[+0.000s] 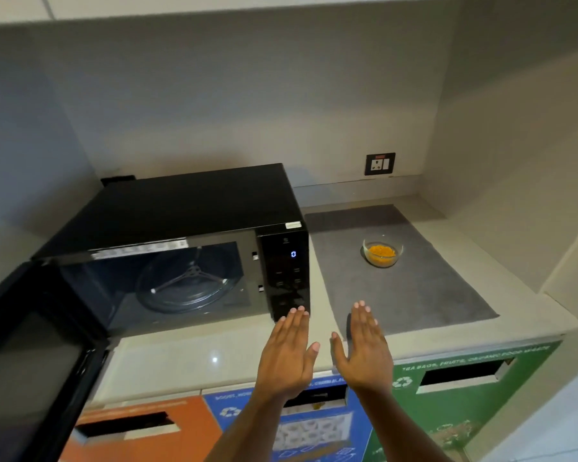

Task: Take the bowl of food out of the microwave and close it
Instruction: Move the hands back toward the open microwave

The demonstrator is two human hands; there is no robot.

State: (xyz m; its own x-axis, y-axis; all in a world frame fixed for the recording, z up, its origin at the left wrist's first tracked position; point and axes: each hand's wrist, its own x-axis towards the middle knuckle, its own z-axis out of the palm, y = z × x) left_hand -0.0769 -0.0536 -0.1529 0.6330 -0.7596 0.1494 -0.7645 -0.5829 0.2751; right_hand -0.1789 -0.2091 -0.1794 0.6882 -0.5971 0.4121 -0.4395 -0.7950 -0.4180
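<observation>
Head view shows both the left hand (289,353) and right hand (364,348) flat, spread and empty, since the glass bowl of yellow food (382,252) already sits ahead-right on the grey mat (414,288), leaving the microwave door (30,355) hanging open far left.

Dim, soft indoor light, apparently from above. One small glare spot on the surface (215,359). Wall (214,105) shadowed at left. Slight overall softness; wide-angle bending at frame edges.
</observation>
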